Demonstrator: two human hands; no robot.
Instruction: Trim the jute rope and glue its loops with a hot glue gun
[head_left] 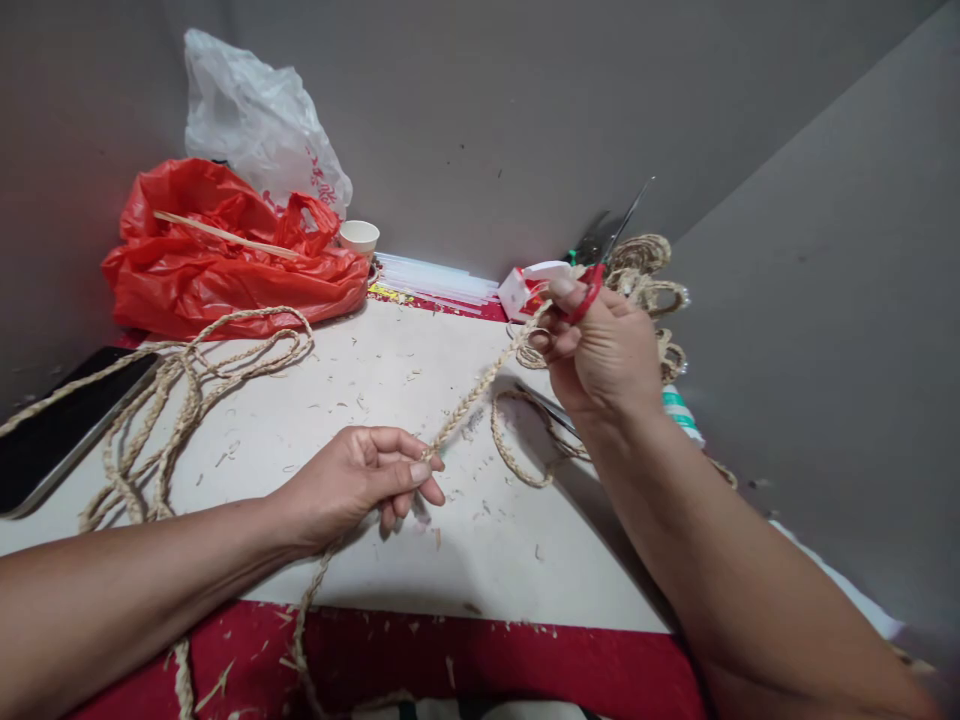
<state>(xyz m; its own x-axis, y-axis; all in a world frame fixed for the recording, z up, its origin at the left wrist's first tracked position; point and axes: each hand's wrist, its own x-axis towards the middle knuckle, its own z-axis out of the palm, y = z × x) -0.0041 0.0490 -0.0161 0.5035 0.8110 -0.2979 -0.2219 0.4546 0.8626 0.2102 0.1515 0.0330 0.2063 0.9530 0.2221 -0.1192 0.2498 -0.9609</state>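
A tan braided cord (474, 394) runs taut and slanting between my two hands above a white board (450, 570). My left hand (386, 475) pinches its lower part between thumb and fingers, and the cord trails on below toward the front edge. At the upper end my right hand (592, 335) is closed on the cord and also has red-handled scissors (590, 292) hooked in it, blades pointing up and away. Loops of the same braid (191, 385) lie on the left of the board. Another loop (501, 455) lies below my right hand.
At the back left are a red plastic bag (232, 285), a clear bag (255, 120) and a paper cup (360, 236). White sticks (439, 280) lie along the wall. A phone-like black device (67, 430) is at far left. Coiled braids (645, 270) sit behind my right hand.
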